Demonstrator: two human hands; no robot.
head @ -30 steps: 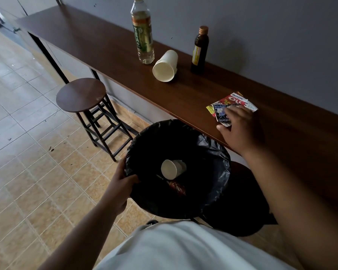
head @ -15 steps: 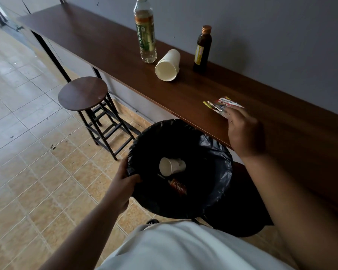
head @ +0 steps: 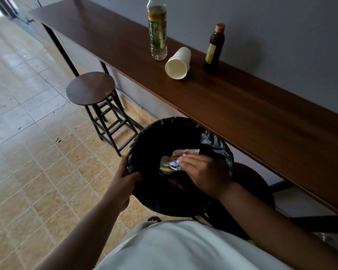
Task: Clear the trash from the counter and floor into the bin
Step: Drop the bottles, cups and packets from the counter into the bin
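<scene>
My left hand (head: 125,179) grips the near-left rim of the bin (head: 150,133), which is lined with a black bag and held below the counter's edge. Over the bin's mouth, my right hand (head: 205,173) pinches a red, white and blue snack wrapper (head: 180,156). Under the wrapper a white cup (head: 164,164) lies in the bin, mostly hidden, beside a red wrapper (head: 179,185). On the brown counter (head: 242,106) a white paper cup (head: 178,64) lies on its side between a clear tea bottle (head: 157,30) and a small dark bottle (head: 215,47).
A round brown stool (head: 91,87) on black legs stands on the tiled floor left of the bin. A second dark stool (head: 254,182) sits under the counter to the bin's right. Small dark scraps (head: 58,140) dot the tiles at left. The grey wall runs behind the counter.
My right hand has lifted the snack wrapper off the counter and carried it down and left over the bin. My left hand keeps its hold on the rim.
</scene>
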